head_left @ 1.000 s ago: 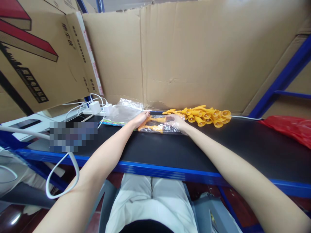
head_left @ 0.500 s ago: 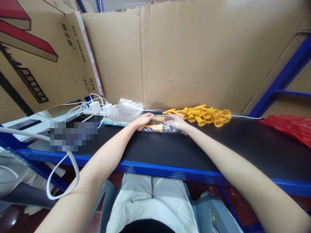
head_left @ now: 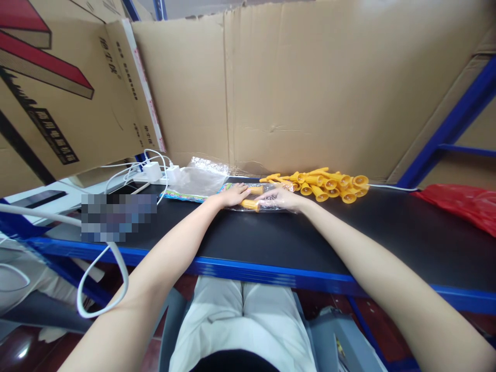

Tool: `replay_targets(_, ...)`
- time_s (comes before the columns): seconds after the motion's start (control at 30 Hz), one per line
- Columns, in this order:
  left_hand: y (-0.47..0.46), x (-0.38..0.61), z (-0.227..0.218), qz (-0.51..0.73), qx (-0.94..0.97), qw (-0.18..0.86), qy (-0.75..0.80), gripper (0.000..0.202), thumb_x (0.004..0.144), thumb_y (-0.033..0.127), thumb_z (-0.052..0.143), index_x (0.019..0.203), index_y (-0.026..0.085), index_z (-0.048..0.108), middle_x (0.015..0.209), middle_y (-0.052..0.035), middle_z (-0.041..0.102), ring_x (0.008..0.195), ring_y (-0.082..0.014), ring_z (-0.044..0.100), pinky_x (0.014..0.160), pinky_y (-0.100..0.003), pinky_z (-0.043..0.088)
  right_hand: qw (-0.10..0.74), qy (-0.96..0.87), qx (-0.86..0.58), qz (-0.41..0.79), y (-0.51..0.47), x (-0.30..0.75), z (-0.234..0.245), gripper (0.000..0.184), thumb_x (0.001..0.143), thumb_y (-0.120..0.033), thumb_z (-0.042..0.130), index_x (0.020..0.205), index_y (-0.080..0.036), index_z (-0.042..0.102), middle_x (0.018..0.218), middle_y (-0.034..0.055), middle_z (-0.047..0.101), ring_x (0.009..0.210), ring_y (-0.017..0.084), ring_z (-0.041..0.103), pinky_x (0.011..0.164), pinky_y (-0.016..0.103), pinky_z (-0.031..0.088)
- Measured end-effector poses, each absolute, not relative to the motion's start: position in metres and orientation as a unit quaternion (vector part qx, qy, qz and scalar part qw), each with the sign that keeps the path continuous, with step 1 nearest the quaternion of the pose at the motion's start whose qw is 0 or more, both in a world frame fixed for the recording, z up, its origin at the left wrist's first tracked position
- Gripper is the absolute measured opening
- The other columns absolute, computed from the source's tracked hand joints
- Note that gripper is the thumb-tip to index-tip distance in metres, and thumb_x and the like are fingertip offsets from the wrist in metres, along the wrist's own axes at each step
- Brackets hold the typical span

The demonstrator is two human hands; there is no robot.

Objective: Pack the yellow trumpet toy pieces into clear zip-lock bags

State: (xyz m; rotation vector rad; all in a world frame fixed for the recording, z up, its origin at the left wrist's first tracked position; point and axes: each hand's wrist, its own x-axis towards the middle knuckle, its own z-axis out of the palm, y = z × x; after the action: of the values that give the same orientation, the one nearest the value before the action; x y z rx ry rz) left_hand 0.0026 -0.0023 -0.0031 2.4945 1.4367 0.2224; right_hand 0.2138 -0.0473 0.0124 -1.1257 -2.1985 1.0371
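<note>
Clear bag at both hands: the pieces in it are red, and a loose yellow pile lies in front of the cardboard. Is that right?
No: the pieces in the clear bag are yellow, not red, as the head view shows. The rest holds: the bag is at the left hand and the right hand, and the yellow pile lies in front of the cardboard.

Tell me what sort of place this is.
Likely a makeshift workstation in a workshop or storeroom: a blue metal frame carries a black worktop, a tall brown cardboard panel stands behind it, and yellow, trumpet-shaped plastic pieces lie piled on the worktop.
</note>
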Motion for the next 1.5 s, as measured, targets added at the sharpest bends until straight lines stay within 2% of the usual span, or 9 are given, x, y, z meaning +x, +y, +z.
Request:
replay_targets(0.17, 0.0, 0.0, -0.005, 0.084, 0.853, 0.131, 0.498, 0.066, 0.089, 0.056, 0.013, 0.142, 0.019, 0.028, 0.15, -0.0064, 0.017, 0.139, -0.022, 0.009, 0.111, -0.044, 0.009, 0.243, -0.828, -0.404, 0.305, -0.048, 0.209, 0.011, 0.032, 0.075, -0.041, 0.062, 0.097, -0.019, 0.071, 0.103, 0.0066, 0.067, 0.1, 0.021, 0.059, 0.093, 0.035, 0.042)
replay_targets(0.3, -0.003, -0.001, -0.001, 0.085, 0.854, 0.134, 0.496, 0.062, 0.089, 0.055, 0.021, 0.14, 0.02, 0.032, 0.149, -0.0065, 0.019, 0.139, -0.0227, 0.011, 0.11, -0.043, 0.013, 0.224, -0.854, -0.406, 0.237, -0.046, 0.21, 0.012, 0.03, 0.077, -0.041, 0.06, 0.094, -0.019, 0.071, 0.099, 0.0055, 0.068, 0.095, 0.021, 0.061, 0.087, 0.033, 0.044)
replay_targets(0.5, -0.01, 0.0, 0.007, 0.069, 0.853, 0.131, 0.501, 0.061, 0.089, 0.051, 0.027, 0.139, 0.017, 0.034, 0.148, -0.0085, 0.022, 0.138, -0.0233, 0.015, 0.111, -0.038, 0.014, 0.155, -0.807, -0.567, -0.064, -0.045, 0.232, 0.036, 0.028, 0.082, -0.034, 0.049, 0.089, -0.017, 0.07, 0.091, 0.0111, 0.068, 0.089, 0.027, 0.059, 0.08, 0.037, 0.041)
replay_targets(0.67, -0.006, -0.002, 0.004, 0.087, 0.857, 0.135, 0.49, 0.059, 0.088, 0.051, 0.03, 0.136, 0.018, 0.039, 0.147, -0.0079, 0.026, 0.137, -0.0239, 0.019, 0.111, -0.038, 0.016, 0.217, -0.727, -0.617, -0.209, -0.036, 0.256, 0.037, 0.035, 0.086, -0.026, 0.038, 0.11, -0.014, 0.062, 0.116, 0.015, 0.058, 0.107, 0.028, 0.05, 0.088, 0.041, 0.036)
replay_targets(0.8, -0.003, -0.004, 0.002, 0.088, 0.856, 0.136, 0.492, 0.06, 0.087, 0.053, 0.03, 0.136, 0.02, 0.038, 0.147, -0.0072, 0.025, 0.137, -0.0241, 0.018, 0.11, -0.04, 0.017, 0.164, -0.723, -0.642, -0.198, -0.03, 0.265, 0.022, 0.04, 0.084, -0.028, 0.041, 0.119, -0.016, 0.056, 0.131, 0.014, 0.046, 0.114, 0.029, 0.045, 0.092, 0.044, 0.033)
replay_targets(0.93, -0.003, -0.004, 0.002, 0.088, 0.858, 0.136, 0.487, 0.061, 0.087, 0.053, 0.031, 0.137, 0.019, 0.037, 0.147, -0.0073, 0.025, 0.137, -0.0235, 0.019, 0.11, -0.038, 0.017, 0.056, -0.741, -0.662, -0.1, -0.028, 0.268, 0.015, 0.04, 0.078, -0.028, 0.05, 0.115, -0.018, 0.058, 0.124, 0.0136, 0.053, 0.109, 0.031, 0.049, 0.09, 0.046, 0.035)
replay_targets(1.07, -0.005, -0.003, 0.003, 0.083, 0.859, 0.132, 0.487, 0.061, 0.087, 0.051, 0.03, 0.137, 0.016, 0.036, 0.147, -0.0083, 0.026, 0.137, -0.0226, 0.02, 0.111, -0.036, 0.016, 0.071, -0.734, -0.671, -0.077, -0.028, 0.268, 0.016, 0.033, 0.08, -0.03, 0.046, 0.108, -0.018, 0.06, 0.113, 0.0144, 0.059, 0.105, 0.031, 0.051, 0.087, 0.048, 0.036)
replay_targets(1.23, -0.01, -0.001, 0.008, 0.059, 0.848, 0.133, 0.509, 0.063, 0.088, 0.051, 0.027, 0.14, 0.016, 0.031, 0.149, -0.0075, 0.02, 0.138, -0.0224, 0.014, 0.111, -0.036, 0.014, 0.096, -0.726, -0.663, -0.159, -0.024, 0.264, 0.008, 0.031, 0.082, -0.027, 0.041, 0.101, -0.013, 0.061, 0.114, 0.0167, 0.056, 0.108, 0.03, 0.047, 0.086, 0.045, 0.037)
replay_targets(1.5, -0.007, -0.006, 0.011, 0.034, 0.845, 0.13, 0.517, 0.066, 0.088, 0.053, 0.025, 0.142, 0.015, 0.027, 0.15, -0.0076, 0.015, 0.139, -0.0234, 0.008, 0.111, -0.038, 0.012, 0.096, -0.712, -0.653, -0.238, -0.018, 0.26, -0.003, 0.038, 0.084, -0.03, 0.041, 0.107, -0.007, 0.059, 0.111, 0.0187, 0.055, 0.104, 0.03, 0.047, 0.084, 0.042, 0.036)
